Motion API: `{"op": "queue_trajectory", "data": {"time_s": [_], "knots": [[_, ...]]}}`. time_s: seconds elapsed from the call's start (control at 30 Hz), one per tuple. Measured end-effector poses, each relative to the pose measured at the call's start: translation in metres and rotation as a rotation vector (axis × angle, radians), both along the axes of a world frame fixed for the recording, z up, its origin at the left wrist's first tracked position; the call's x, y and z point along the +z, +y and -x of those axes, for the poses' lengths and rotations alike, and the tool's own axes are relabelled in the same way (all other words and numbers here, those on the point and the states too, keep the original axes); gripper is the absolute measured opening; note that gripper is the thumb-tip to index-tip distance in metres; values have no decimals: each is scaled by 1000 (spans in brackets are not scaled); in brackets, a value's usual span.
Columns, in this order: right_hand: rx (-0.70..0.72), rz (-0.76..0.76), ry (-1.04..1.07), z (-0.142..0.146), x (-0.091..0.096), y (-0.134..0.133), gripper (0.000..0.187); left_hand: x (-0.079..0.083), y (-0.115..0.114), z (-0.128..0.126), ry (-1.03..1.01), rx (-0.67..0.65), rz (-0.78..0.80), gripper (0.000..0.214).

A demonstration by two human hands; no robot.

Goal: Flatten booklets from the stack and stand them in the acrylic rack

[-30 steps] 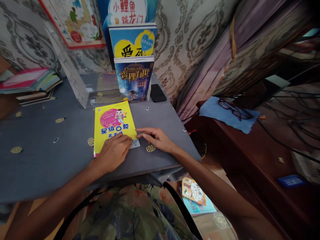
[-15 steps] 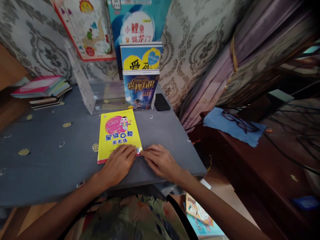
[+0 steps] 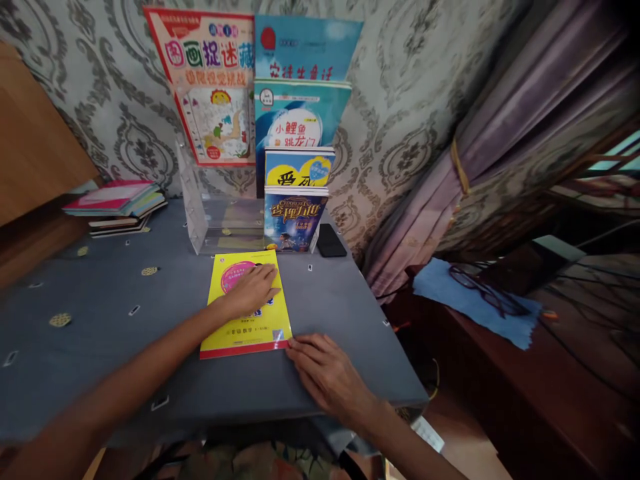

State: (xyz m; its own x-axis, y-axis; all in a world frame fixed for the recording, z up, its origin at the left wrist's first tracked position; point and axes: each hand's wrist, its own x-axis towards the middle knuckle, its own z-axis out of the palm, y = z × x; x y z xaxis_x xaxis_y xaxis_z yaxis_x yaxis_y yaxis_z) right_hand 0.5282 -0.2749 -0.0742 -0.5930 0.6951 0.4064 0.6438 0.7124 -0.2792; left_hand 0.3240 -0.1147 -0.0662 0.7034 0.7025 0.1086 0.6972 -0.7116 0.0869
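Observation:
A yellow workbook (image 3: 245, 337) with a red bottom strip lies closed on the grey tablecloth, its front cover up. Across the upper middle of its cover rests my left hand (image 3: 251, 291), fingers stretched out, hiding part of the title and picture. My right hand (image 3: 327, 370) is at the lower right corner, with thumb and fingers closed on the book's edge. Just behind the workbook stands a clear acrylic rack (image 3: 197, 220) holding upright books, the front one a dark blue book (image 3: 295, 221).
A black phone (image 3: 331, 240) lies right of the rack. Stacked books (image 3: 117, 200) sit at the table's back left. To the right, a dark red cabinet (image 3: 475, 373) carries glasses (image 3: 487, 291) on a blue cloth (image 3: 435, 287), near loose cables. A tied curtain (image 3: 415, 220) hangs behind.
My left hand has moved from the workbook's lower right corner up onto the middle of its cover. My right hand stays at the corner. The camera view has tilted upward, showing more of the rack.

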Motion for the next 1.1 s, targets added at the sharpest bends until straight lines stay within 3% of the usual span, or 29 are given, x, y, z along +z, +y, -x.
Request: {"op": "queue_trajectory", "data": {"time_s": [0.17, 0.43, 0.67, 0.83, 0.97, 1.1], "knots": [[12, 18, 9, -2, 2, -1, 29, 0, 39, -13, -22, 35, -35, 42], [54, 20, 42, -4, 2, -3, 29, -18, 43, -6, -132, 39, -94, 43], [3, 108, 16, 7, 16, 5, 20, -21, 44, 3, -201, -3, -49, 41], [-44, 117, -55, 24, 18, 27, 17, -27, 33, 27, -228, -4, -59, 44], [-92, 175, -117, 39, 16, 54, 37, -36, 23, 56, -216, 79, -57, 48], [-150, 280, -170, 53, 25, 90, 50, -37, 19, 78, -232, 173, -61, 47]]}}
